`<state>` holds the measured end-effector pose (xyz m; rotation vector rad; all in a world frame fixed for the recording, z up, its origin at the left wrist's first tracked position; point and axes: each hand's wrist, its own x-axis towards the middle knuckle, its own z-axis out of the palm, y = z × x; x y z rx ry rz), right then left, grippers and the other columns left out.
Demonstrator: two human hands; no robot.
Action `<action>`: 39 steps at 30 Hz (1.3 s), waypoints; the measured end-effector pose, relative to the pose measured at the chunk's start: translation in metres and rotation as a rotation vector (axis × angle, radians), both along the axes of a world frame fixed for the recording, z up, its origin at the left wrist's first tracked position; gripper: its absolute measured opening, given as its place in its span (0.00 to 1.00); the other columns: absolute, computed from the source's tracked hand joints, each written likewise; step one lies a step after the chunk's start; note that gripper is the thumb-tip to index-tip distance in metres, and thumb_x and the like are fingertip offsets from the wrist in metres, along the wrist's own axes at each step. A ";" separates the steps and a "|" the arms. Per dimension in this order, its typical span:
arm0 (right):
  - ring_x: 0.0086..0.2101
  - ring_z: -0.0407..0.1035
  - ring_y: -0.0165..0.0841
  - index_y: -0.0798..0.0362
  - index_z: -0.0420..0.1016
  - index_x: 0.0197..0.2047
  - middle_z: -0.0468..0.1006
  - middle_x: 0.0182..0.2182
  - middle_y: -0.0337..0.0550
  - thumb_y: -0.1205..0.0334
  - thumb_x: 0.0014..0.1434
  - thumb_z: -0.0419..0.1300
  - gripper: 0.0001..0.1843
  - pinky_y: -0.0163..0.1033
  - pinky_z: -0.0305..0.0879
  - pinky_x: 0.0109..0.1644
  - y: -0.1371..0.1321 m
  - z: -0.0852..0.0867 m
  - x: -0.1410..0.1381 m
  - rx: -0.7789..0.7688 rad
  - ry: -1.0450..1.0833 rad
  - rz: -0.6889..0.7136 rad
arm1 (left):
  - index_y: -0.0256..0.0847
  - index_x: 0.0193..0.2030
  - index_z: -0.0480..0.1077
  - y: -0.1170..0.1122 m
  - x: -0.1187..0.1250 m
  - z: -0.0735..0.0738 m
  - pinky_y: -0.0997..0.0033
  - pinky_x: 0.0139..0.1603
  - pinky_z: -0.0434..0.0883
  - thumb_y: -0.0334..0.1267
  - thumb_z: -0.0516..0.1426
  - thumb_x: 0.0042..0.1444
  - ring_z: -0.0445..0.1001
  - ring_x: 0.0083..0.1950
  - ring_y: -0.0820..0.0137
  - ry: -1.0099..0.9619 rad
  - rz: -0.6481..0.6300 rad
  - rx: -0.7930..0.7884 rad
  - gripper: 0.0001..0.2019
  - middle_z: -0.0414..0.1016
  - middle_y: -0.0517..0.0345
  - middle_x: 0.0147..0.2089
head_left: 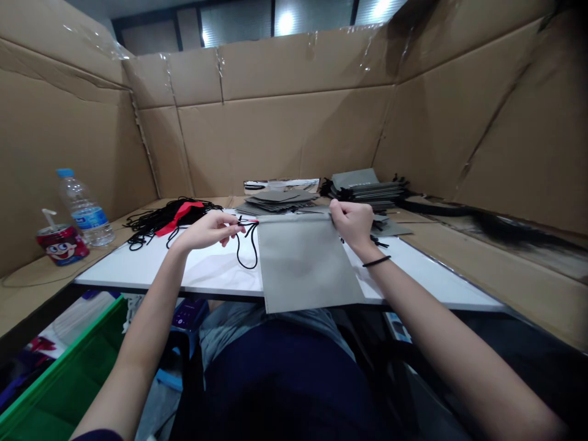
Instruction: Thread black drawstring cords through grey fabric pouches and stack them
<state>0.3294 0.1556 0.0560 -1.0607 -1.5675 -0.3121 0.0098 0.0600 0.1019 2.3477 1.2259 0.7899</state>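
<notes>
Green bin [64, 364] at lower left, under desk level, holds white and coloured items, too blurred to tell what. 1 clear water bottle [85, 211] with blue cap and label stands on the cardboard-covered ledge [41, 272] left of the white desk [138, 269], next to 1 red can [63, 244] with a white stick poking out of its top.

1 grey drawstring bag [305, 263] lies flat on the desk, its lower edge hanging over the front. Looks like non-woven fabric, plain on the side showing. Left hand [209, 231] is at the bag's top left corner, grip pinching 1 black cord [245, 252], which drops in a loop onto the desk just beside the bag. Right hand [351, 223] is at the top right of the same bag, grip pressed together on its top edge. 1 black band [376, 261] on the right wrist.

Behind: 2 stacks of grey bags, 1 low stack [278, 201] and 1 taller stack [367, 191], count per stack cannot be told. Loose tangle of black cords with a red strip [177, 217] at back left of desk. Dark cord bundle [487, 223] far right. Cardboard walls [285, 141] surround the desk on 3 sides.
</notes>
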 end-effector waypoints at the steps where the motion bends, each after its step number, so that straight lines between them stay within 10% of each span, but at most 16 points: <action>1: 0.16 0.47 0.25 0.52 0.48 0.13 0.50 0.11 0.36 0.53 0.58 0.48 0.25 0.37 0.39 0.24 0.000 0.000 0.000 -0.005 -0.009 -0.001 | 0.36 0.35 0.73 0.001 0.000 0.000 0.76 0.26 0.64 0.47 0.53 0.60 0.69 0.25 0.74 0.000 -0.007 0.011 0.16 0.68 0.60 0.24; 16: 0.16 0.47 0.25 0.52 0.48 0.13 0.49 0.11 0.35 0.54 0.58 0.48 0.25 0.37 0.40 0.25 0.000 0.000 0.000 0.006 0.046 -0.031 | 0.32 0.48 0.69 0.003 -0.002 -0.002 0.66 0.34 0.75 0.36 0.54 0.58 0.78 0.31 0.65 -0.482 -0.179 -0.475 0.14 0.79 0.45 0.35; 24: 0.16 0.47 0.26 0.52 0.48 0.13 0.50 0.11 0.36 0.53 0.58 0.48 0.25 0.37 0.39 0.24 0.001 -0.001 0.000 0.014 -0.001 -0.028 | 0.32 0.60 0.63 0.002 0.004 -0.004 0.75 0.29 0.69 0.33 0.61 0.54 0.73 0.28 0.74 -0.605 -0.165 -0.351 0.26 0.72 0.60 0.25; 39: 0.16 0.48 0.26 0.52 0.48 0.13 0.51 0.11 0.37 0.54 0.58 0.47 0.24 0.37 0.40 0.24 -0.001 0.000 0.000 0.062 -0.023 -0.080 | 0.33 0.56 0.67 0.009 0.012 -0.008 0.73 0.29 0.74 0.38 0.54 0.59 0.76 0.27 0.72 -0.662 -0.094 -0.501 0.19 0.78 0.47 0.35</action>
